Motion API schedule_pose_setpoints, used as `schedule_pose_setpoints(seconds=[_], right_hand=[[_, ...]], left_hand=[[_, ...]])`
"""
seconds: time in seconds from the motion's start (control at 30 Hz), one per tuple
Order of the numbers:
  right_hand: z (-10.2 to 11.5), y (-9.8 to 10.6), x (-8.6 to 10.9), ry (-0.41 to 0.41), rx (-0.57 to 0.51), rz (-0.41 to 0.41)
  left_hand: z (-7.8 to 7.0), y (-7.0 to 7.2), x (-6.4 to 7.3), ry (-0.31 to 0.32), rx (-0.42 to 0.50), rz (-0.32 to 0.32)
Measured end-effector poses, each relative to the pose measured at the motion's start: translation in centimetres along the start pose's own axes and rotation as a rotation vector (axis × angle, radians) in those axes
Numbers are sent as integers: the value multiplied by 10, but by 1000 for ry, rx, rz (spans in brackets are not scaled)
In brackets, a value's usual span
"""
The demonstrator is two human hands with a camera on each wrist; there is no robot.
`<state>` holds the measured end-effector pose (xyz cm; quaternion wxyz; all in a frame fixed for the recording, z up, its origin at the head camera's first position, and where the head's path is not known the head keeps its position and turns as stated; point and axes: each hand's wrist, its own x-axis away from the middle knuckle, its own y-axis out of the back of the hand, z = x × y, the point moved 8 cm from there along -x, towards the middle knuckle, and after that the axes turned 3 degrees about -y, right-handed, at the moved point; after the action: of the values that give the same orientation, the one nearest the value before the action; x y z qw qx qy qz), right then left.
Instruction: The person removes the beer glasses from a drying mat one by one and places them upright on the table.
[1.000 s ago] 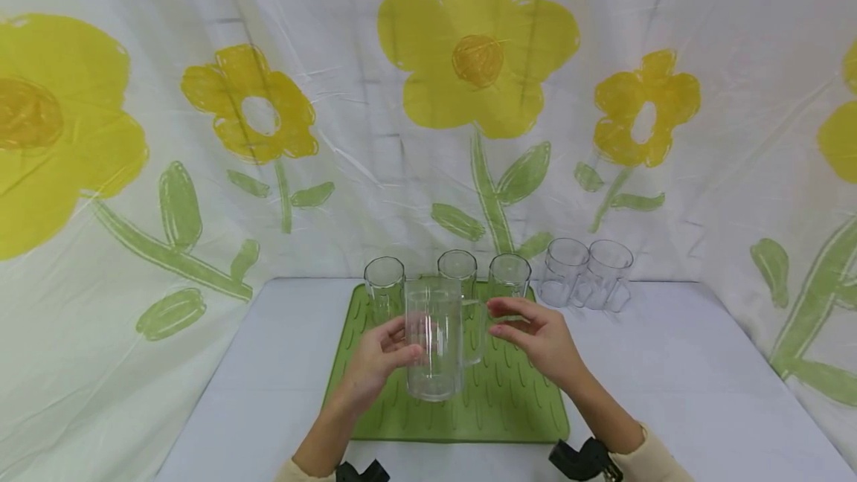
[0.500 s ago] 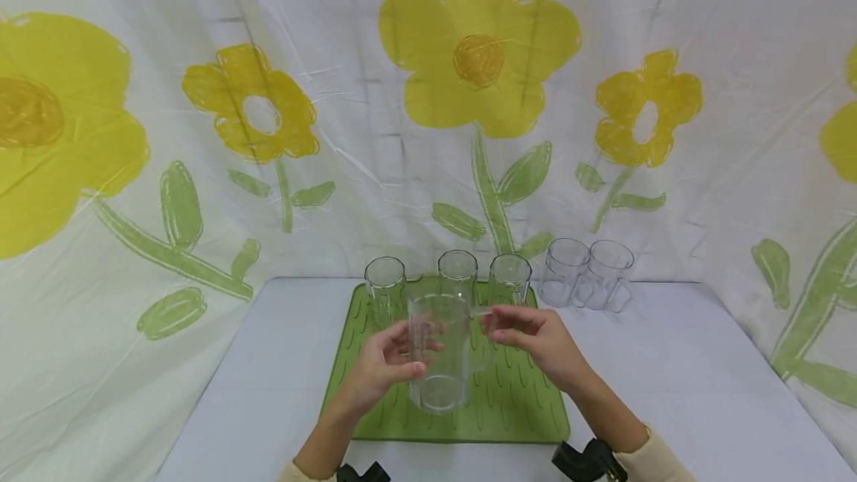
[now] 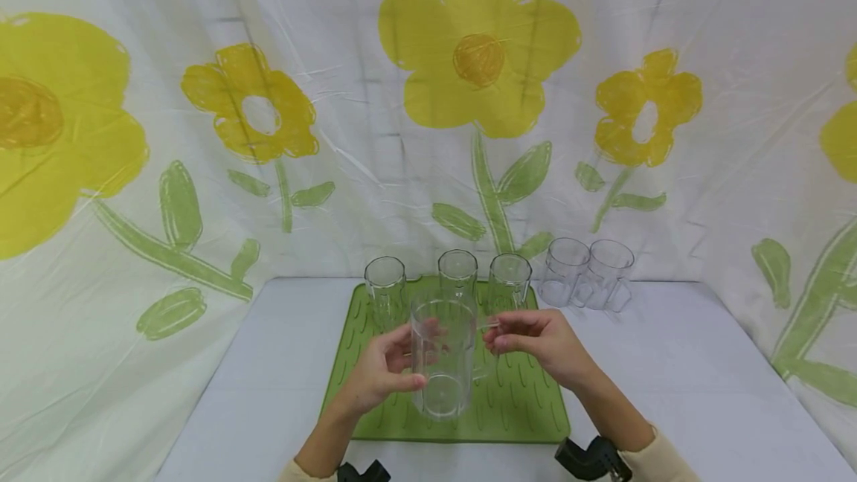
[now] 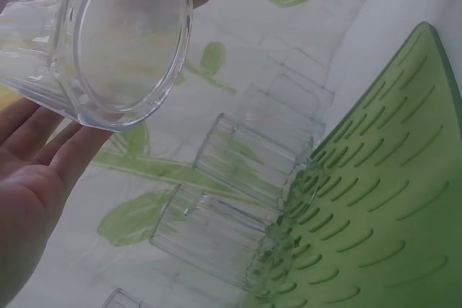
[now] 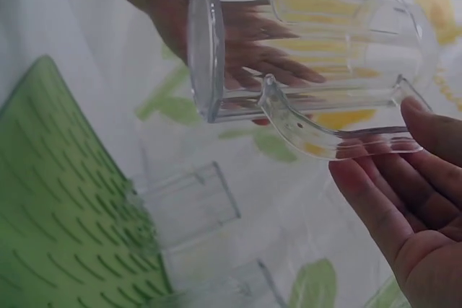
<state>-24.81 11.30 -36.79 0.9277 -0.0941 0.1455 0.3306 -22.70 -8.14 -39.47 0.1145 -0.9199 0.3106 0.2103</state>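
A clear mug (image 3: 443, 367) with a handle is held above the green mat (image 3: 515, 415) in the head view, its base tipped away so that I look partly down into it. My left hand (image 3: 382, 372) grips the mug's body from the left, thumb on the near side and fingers behind. At its right side my right hand (image 3: 544, 344) pinches the upper part of the handle. The right wrist view shows the handle (image 5: 314, 141) between thumb and fingers. In the left wrist view, the round base (image 4: 130, 41) faces the camera over the left fingers.
Three clear mugs, a left one (image 3: 384, 281), a middle one (image 3: 458, 270) and a right one (image 3: 510, 277), stand along the mat's back edge. Two more mugs, one here (image 3: 564, 274) and its neighbour (image 3: 608, 274), stand on the white table (image 3: 268, 363) right of the mat. A flowered curtain (image 3: 348, 169) hangs behind.
The mug has come down a little and shifted right, tilting so its inside shows more. My right hand has lowered from beside the handle to pinching it.
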Motion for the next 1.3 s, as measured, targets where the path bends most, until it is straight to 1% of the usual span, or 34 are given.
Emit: schedule_pose_setpoints(seconds=[0.17,0.23,0.37,0.5,0.63,0.87,1.07,1.23,1.3], right_hand=[[3,4,2,6,37,-19],[4,6,2,11,42,-25],[6,9,2,24,67,-32],[9,11,1,33,108,-49],[9,11,0,35,124,-58],[10,11,-1,75,108,-46],[15,9,-4,120,143,-39],[16,10,-3,123,151,-48],[17,11,-3,121,164,-59]], left_hand=[[-3,-3,-5,-23,-84,12],[-3,-4,-7,-30,-101,22],[-3,-5,-9,-45,-117,37],[-2,-5,-9,-60,-126,39],[-2,-6,-9,-77,-127,41],[-2,-5,-9,-73,-152,44],[-2,-5,-10,-72,-170,49],[-3,-6,-10,-68,-180,50],[-3,-6,-10,-69,-203,43]])
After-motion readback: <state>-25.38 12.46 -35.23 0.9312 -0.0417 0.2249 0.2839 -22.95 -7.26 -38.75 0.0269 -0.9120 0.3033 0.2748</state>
